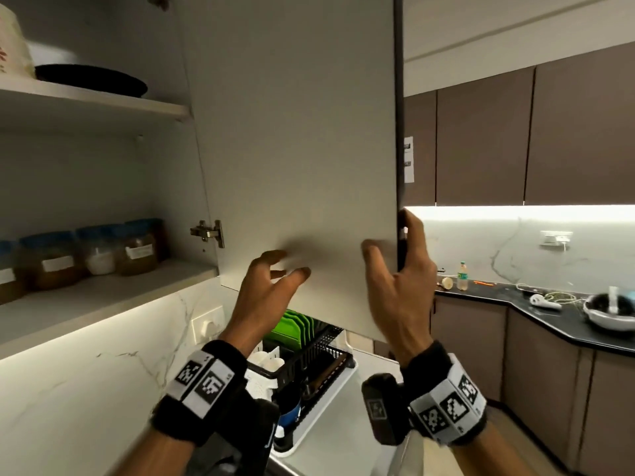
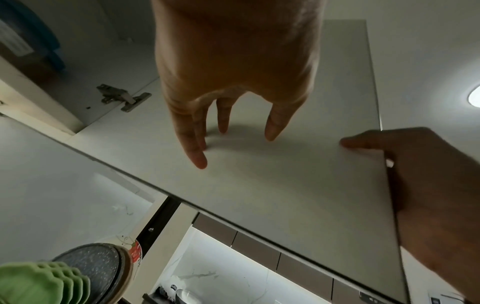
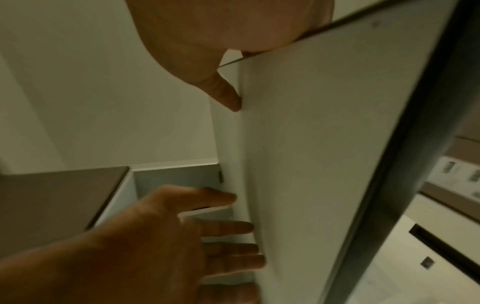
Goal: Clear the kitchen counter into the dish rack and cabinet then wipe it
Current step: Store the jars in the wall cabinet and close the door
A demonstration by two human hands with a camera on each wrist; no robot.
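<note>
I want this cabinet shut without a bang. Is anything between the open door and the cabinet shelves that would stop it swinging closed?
Only the left hand: its fingertips touch the cabinet door on the inner face, on the closing side. The right hand grips the door's free edge. The jars and black plate sit back on their shelves.

The person's left hand [image 1: 266,293] and right hand [image 1: 400,290] are bare. Each wrist carries a fuzzy black band wrapped by a white strip of black-and-white square markers. A black box-shaped camera unit sits beside each band.
</note>
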